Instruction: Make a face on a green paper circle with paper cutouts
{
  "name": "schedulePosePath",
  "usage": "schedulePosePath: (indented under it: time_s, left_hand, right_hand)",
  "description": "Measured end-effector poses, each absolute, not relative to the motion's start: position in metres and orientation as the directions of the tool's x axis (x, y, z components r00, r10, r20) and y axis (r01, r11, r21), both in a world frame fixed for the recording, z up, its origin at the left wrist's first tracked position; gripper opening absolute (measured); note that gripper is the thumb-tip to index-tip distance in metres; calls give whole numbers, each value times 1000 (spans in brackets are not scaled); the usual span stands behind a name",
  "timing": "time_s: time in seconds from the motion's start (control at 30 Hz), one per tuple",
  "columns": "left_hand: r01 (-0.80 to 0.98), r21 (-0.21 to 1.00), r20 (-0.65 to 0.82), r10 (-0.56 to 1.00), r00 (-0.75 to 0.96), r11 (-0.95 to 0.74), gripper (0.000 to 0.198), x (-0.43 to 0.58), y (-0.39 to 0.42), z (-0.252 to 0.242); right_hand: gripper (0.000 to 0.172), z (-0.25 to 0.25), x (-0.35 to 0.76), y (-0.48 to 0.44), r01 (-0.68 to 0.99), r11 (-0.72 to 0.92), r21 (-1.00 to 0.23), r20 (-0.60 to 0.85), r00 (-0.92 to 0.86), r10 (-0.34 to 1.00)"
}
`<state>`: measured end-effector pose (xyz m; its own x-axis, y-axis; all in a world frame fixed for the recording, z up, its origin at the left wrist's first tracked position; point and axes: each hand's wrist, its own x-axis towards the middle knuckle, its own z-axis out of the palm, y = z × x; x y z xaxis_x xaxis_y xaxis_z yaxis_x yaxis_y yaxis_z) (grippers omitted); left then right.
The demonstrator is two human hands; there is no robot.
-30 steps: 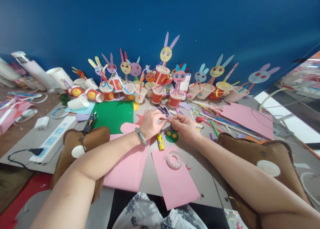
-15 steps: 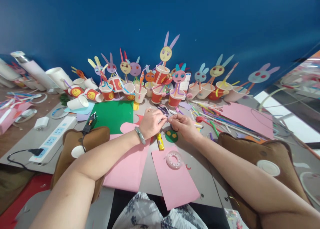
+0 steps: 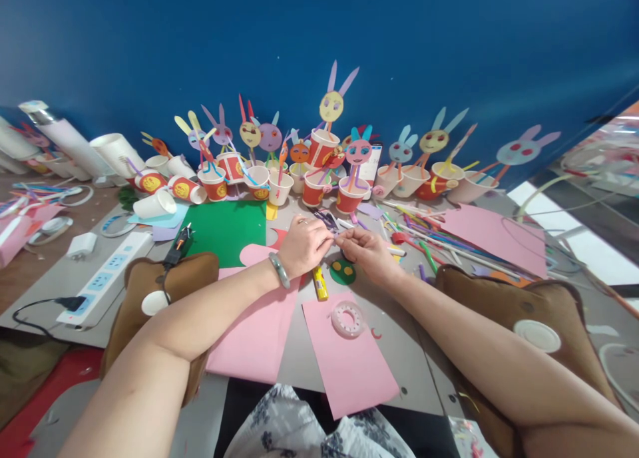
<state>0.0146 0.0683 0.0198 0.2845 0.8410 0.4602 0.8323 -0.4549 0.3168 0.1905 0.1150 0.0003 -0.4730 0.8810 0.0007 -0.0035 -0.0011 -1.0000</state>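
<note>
My left hand [image 3: 305,245] and my right hand [image 3: 363,250] meet fingertip to fingertip over the middle of the table. Both are closed in a pinch on something tiny that I cannot make out. Just below them lies a green paper circle [image 3: 343,277] with two yellow dots, partly covered by my right hand. A yellow glue stick [image 3: 320,285] rests beside it, under the left fingers. Nearer to me, a round tape dispenser [image 3: 348,319] sits on a pink sheet [image 3: 349,371]. Dark-handled scissors [image 3: 323,217] lie behind the fingertips, partly hidden.
Paper cups [image 3: 353,196] with rabbit-faced figures line the blue wall. Coloured pipe cleaners [image 3: 449,239] spread at the right beside a pink sheet [image 3: 499,237]. Green paper [image 3: 224,231] lies left. Brown cushions [image 3: 499,311] flank my arms. A power strip [image 3: 107,278] is at far left.
Almost nothing differs. Both hands keep the same pinch in the same place, and the camera view shifts very slightly.
</note>
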Motion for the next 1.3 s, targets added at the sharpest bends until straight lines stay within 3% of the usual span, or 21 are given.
schedulePosePath:
  time_s: [0.2, 0.43, 0.57, 0.73, 1.0, 1.17, 1.3]
  left_hand:
    - [840, 319, 477, 840, 258, -438, 15, 16, 68, 17]
    - [812, 402, 487, 850, 201, -423, 12, 16, 69, 16]
    - [737, 541, 502, 858, 105, -406, 13, 15, 71, 14]
    - [494, 802, 373, 927, 22, -335, 20, 14, 73, 14]
    - [325, 931, 182, 983, -9, -169, 16, 16, 73, 18]
    - [269, 954, 160, 984, -79, -134, 16, 16, 74, 19]
    - [184, 982, 74, 990, -122, -51, 18, 16, 76, 18]
  right_hand:
    - [41, 2, 188, 113, -20, -20, -1000, -9, -463, 886]
    - [40, 2, 188, 112, -17, -30, -999, -18, -462, 887]
    - [41, 2, 188, 113, -46, -52, -998, -25, -464, 885]
    - [42, 1, 189, 117, -71, -70, -995, -28, -467, 884]
    - [41, 2, 189, 114, -56, -61, -997, -28, -470, 882]
    - [40, 2, 190, 114, -1, 21, -1000, 19, -445, 895]
    - [35, 3, 191, 108, 140, 271, -952, 204, -371, 906]
